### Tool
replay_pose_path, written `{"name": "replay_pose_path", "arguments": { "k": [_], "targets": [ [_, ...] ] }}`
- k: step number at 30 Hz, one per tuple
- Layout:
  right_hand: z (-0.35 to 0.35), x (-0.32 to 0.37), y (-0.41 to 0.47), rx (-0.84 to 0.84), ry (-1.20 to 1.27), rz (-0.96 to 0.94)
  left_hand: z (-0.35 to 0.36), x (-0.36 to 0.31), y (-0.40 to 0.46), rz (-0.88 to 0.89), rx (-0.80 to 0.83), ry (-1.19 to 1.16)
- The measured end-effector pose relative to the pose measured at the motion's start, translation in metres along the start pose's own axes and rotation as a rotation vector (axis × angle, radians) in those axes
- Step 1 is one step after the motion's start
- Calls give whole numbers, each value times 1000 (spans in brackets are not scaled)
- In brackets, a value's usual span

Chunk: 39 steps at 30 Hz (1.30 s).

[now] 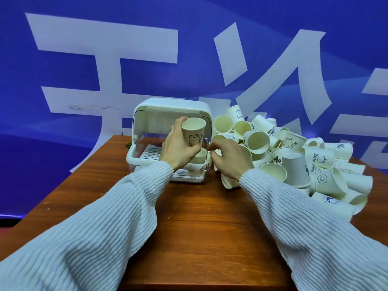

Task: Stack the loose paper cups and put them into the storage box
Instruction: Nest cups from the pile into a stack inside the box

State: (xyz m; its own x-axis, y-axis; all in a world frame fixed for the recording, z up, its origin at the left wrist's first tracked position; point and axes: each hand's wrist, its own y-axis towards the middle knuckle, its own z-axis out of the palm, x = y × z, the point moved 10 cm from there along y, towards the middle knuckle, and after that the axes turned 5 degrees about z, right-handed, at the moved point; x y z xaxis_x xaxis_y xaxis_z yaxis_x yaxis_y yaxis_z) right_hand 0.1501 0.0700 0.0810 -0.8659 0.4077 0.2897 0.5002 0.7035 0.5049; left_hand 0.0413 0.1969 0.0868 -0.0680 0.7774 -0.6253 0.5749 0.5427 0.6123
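Blue backdrop (84, 59) with large white characters rises behind a wooden bench (199, 227). At the bench's far edge stands a white storage box (144, 114), lid raised, with a paper cup (200, 157) inside. Just right of it spreads a heap of loose paper cups (294, 156). The left hand (178, 148) grips an upright rabbit-print cup (193, 132) before the box opening. The right hand (228, 158), fingers curled, pinches a cup's rim (217, 153) at the heap's edge.
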Motion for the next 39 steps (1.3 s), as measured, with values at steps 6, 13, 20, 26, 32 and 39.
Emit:
{"name": "replay_pose_path", "arguments": {
  "k": [6, 13, 20, 26, 32, 39],
  "targets": [
    [-15, -14, -11, 1, -35, 13, 21, 5, 8, -50, 88, 195],
    [-38, -34, -19, -25, -26, 50, 55, 24, 1, -70, 459, 545],
    [-61, -52, -26, -63, -40, 108, 69, 31, -10, -73, 713, 666],
    [-87, -76, -48, -64, -95, 136, 65, -59, -20, 410, 258, 468],
    [-68, -66, -82, 215, -373, 18, 132, -79, -47, 594, 533, 748],
    [-48, -76, -99, 215, -462, 57, 138, -81, -58, 645, 415, 809]
  ]
}}
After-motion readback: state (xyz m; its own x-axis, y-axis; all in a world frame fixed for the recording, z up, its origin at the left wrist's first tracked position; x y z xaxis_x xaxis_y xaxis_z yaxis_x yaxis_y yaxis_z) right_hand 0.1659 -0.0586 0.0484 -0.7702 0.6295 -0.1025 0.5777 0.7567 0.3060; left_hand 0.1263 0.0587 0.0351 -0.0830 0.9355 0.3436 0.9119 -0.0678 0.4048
